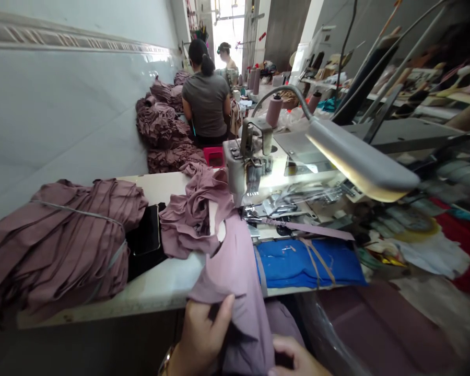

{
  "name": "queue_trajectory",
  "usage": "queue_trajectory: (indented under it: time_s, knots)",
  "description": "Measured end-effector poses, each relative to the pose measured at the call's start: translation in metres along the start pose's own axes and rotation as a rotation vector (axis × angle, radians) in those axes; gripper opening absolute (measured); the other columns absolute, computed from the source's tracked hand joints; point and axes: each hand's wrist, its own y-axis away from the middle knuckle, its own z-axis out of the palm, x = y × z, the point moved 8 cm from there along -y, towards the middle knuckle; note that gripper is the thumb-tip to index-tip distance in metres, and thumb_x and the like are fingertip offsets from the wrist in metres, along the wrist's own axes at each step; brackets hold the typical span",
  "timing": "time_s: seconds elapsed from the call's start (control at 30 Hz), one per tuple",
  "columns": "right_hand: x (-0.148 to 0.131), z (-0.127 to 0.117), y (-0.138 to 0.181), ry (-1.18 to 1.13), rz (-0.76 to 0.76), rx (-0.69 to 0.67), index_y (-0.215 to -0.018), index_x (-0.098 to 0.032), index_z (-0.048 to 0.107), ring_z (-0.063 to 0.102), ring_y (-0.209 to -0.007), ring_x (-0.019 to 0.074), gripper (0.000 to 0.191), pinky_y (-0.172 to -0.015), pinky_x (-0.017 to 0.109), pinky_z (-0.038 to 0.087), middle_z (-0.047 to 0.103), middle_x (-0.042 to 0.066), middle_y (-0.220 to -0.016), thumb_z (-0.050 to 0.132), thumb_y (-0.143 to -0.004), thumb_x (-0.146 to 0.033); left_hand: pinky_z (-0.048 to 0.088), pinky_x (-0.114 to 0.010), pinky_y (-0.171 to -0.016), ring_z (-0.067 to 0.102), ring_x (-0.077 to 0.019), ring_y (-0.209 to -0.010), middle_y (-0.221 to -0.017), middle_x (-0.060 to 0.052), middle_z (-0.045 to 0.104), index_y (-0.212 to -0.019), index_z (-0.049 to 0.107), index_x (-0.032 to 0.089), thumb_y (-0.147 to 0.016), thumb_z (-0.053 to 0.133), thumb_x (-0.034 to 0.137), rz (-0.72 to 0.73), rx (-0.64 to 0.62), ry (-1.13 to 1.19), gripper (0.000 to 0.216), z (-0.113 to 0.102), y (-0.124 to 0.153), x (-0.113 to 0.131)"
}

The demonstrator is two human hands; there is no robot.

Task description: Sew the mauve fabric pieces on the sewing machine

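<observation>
A mauve fabric piece runs from the sewing machine down over the table's front edge toward me. My left hand pinches its left edge between thumb and fingers. Lower down, my right hand is closed on the right side of the same fabric, partly cut off by the frame's bottom. Under the needle area, the cloth's far end meets the machine. A narrow mauve strip lies across the machine bed to the right. More crumpled mauve fabric is heaped left of the needle.
A tied bundle of mauve cloth and a black phone lie on the left of the table. A lit lamp overhangs the machine. A blue padded bundle lines the front edge. Ahead sits a person beside piled cloth.
</observation>
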Motion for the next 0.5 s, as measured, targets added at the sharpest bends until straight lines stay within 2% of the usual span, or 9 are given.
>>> queue_trajectory:
  time_s: [0.07,0.2,0.27,0.37,0.5]
  knots:
    - [-0.018,-0.003,-0.004,0.007,-0.089,-0.001,-0.104,-0.016,0.075,0.055,-0.119,0.0383,0.050,-0.106,0.046,0.037,0.069,0.015,-0.120,0.073,-0.070,-0.053,0.054,-0.038,-0.091,0.069,-0.0268,-0.099,-0.097,-0.011,0.074,-0.111,0.069,0.018,-0.088,0.058,0.028,-0.007,0.015,-0.025,0.027,-0.001,-0.009,-0.002]
    - [-0.040,-0.012,-0.013,-0.019,-0.228,0.033,-0.081,-0.020,0.071,0.061,-0.099,0.0332,0.034,-0.091,0.041,0.045,0.070,0.008,-0.093,0.073,-0.071,-0.052,0.052,-0.039,-0.089,0.068,-0.0269,-0.095,-0.093,-0.011,0.074,-0.097,0.070,0.018,-0.089,0.057,0.030,-0.046,0.013,-0.059,0.020,-0.004,-0.031,-0.009]
    - [-0.041,-0.014,-0.017,-0.050,-0.256,0.054,-0.078,-0.020,0.066,0.060,-0.086,0.0278,0.032,-0.080,0.036,0.047,0.066,0.005,-0.082,0.071,-0.073,-0.052,0.051,-0.039,-0.088,0.067,-0.0263,-0.093,-0.094,-0.010,0.073,-0.095,0.069,0.018,-0.089,0.056,0.031,-0.044,0.020,-0.058,0.019,-0.006,-0.043,-0.009]
    - [-0.036,-0.013,-0.023,-0.105,-0.263,0.062,-0.074,-0.020,0.058,0.053,-0.070,0.0197,0.036,-0.066,0.029,0.042,0.054,-0.001,-0.071,0.070,-0.074,-0.054,0.049,-0.039,-0.091,0.066,-0.0265,-0.097,-0.100,-0.011,0.072,-0.100,0.067,0.017,-0.088,0.057,0.033,-0.031,0.039,-0.055,0.022,-0.010,-0.058,-0.007]
    - [-0.033,-0.013,-0.027,-0.156,-0.263,0.076,-0.074,-0.020,0.054,0.048,-0.064,0.0161,0.040,-0.062,0.027,0.038,0.047,-0.003,-0.067,0.068,-0.075,-0.057,0.046,-0.040,-0.096,0.063,-0.0268,-0.104,-0.103,-0.010,0.070,-0.104,0.064,0.017,-0.086,0.060,0.037,-0.022,-0.009,-0.086,0.027,-0.008,-0.075,-0.001]
